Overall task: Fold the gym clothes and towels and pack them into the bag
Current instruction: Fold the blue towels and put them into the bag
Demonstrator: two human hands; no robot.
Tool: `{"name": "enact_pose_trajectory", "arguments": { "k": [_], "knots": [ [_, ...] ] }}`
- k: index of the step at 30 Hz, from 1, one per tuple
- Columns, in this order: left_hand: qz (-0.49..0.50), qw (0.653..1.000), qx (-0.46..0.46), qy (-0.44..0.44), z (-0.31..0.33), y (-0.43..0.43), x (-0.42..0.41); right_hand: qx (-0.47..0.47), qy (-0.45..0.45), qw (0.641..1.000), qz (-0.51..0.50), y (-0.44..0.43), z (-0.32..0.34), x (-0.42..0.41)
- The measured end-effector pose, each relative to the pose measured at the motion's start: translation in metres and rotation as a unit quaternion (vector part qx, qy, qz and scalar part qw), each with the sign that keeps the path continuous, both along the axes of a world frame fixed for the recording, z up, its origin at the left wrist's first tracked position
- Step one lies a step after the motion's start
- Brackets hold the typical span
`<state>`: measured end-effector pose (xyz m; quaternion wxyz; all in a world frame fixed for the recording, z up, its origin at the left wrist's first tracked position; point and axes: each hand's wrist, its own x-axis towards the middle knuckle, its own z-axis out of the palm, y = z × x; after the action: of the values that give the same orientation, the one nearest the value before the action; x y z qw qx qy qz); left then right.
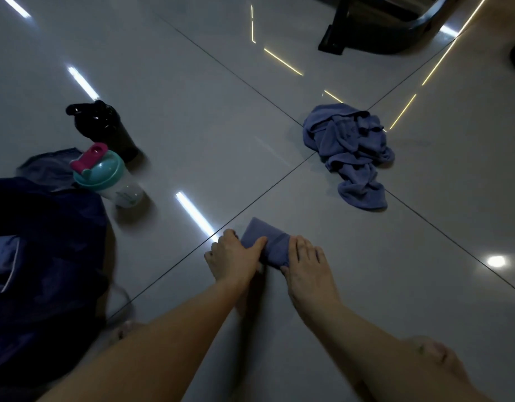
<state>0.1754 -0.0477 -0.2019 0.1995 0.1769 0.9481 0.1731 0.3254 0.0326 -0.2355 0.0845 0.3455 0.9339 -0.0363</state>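
One small towel was folded into a compact pad on the floor, near side. Left hand & right hand pressed it flat, fingers mostly straight. 2nd towel lay crumpled farther out to the right, not yet folded. Bag sat at the left; contents unclear. Prob. under halfway.

blue towel, teal-lidded bottle

The floor is laid with large, glossy pale-grey tiles divided by thin dark grout lines. White light strips reflect at left, yellow strips at upper centre, and a round spot at lower right. A dark furniture base stands at upper right.
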Motion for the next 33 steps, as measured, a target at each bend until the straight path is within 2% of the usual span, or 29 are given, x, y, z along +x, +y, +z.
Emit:
{"name": "enact_pose_trajectory", "arguments": {
  "k": [3, 8, 10, 13, 15, 17, 19, 22, 24, 26, 28, 29, 33],
  "knots": [
    [0.059, 0.988, -0.015, -0.143, 0.009, 0.015, -0.01, 0.015, 0.001, 1.0, -0.016, -0.008, 0.002, 0.0],
    [0.176, 0.925, 0.118, -0.315, 0.023, 0.032, -0.018, 0.024, 0.022, 0.999, -0.023, -0.019, 0.006, 0.007],
    [0.189, 0.905, 0.146, -0.352, 0.025, 0.033, -0.018, 0.03, 0.041, 0.998, -0.024, -0.024, 0.003, 0.011],
    [0.156, 0.901, 0.169, -0.368, 0.023, 0.04, -0.012, 0.025, 0.067, 0.997, -0.037, -0.027, 0.002, 0.012],
    [0.143, 0.896, 0.196, -0.372, 0.023, 0.046, -0.012, -0.015, 0.098, 0.994, -0.055, -0.022, 0.005, 0.009],
    [0.124, 0.89, 0.224, -0.378, 0.027, 0.051, -0.019, -0.104, 0.14, 0.983, -0.065, -0.012, 0.018, 0.002],
    [0.09, 0.885, 0.229, -0.396, 0.036, 0.052, -0.033, -0.247, 0.219, 0.936, -0.123, 0.006, 0.028, -0.006],
    [0.04, 0.869, 0.246, -0.427, 0.064, 0.044, -0.054, -0.497, 0.303, 0.79, -0.191, 0.036, 0.053, -0.027],
    [0.022, 0.854, 0.268, -0.445, 0.084, 0.033, -0.068, -0.624, 0.285, 0.711, -0.155, 0.046, 0.072, -0.044],
    [0.025, 0.841, 0.297, -0.452, 0.103, 0.016, -0.079, -0.703, 0.232, 0.664, -0.106, 0.045, 0.094, -0.061],
    [0.046, 0.836, 0.324, -0.439, 0.121, -0.006, -0.091, -0.738, 0.186, 0.643, -0.084, 0.036, 0.113, -0.08],
    [0.057, 0.836, 0.338, -0.428, 0.13, -0.019, -0.096, -0.739, 0.171, 0.648, -0.072, 0.03, 0.122, -0.09],
    [0.063, 0.866, 0.339, -0.362, 0.165, -0.075, -0.119, -0.677, 0.141, 0.722, 0.004, 0.002, 0.162, -0.124]
  ]
}}
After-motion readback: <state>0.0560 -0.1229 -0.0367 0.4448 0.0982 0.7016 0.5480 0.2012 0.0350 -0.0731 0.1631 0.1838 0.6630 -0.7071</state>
